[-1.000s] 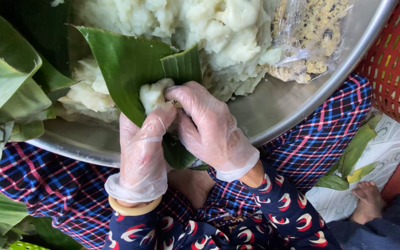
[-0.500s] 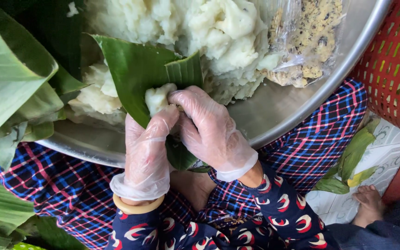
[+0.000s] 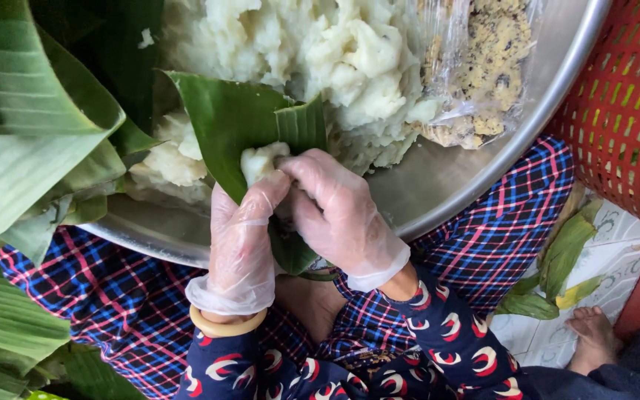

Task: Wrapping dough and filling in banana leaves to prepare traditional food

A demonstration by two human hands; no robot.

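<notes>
Both my hands wear clear plastic gloves and meet over the near rim of a big metal basin (image 3: 475, 174). My left hand (image 3: 242, 237) and my right hand (image 3: 338, 215) together hold a folded green banana leaf (image 3: 242, 122) with a lump of white dough (image 3: 261, 159) pressed in its fold. My fingertips pinch the dough against the leaf. The basin holds a large heap of the same white dough (image 3: 320, 55).
A clear bag of yellowish crumbly filling (image 3: 479, 70) lies in the basin at the right. Stacked banana leaves (image 3: 24, 148) cover the left side. A red plastic basket (image 3: 627, 104) stands at the right, leaf scraps (image 3: 561, 263) and another person's bare foot (image 3: 594, 337) on the tiled floor.
The hands with the leaf and dough have hardly shifted; the fingers keep pressing the dough. The view has drifted slightly.
</notes>
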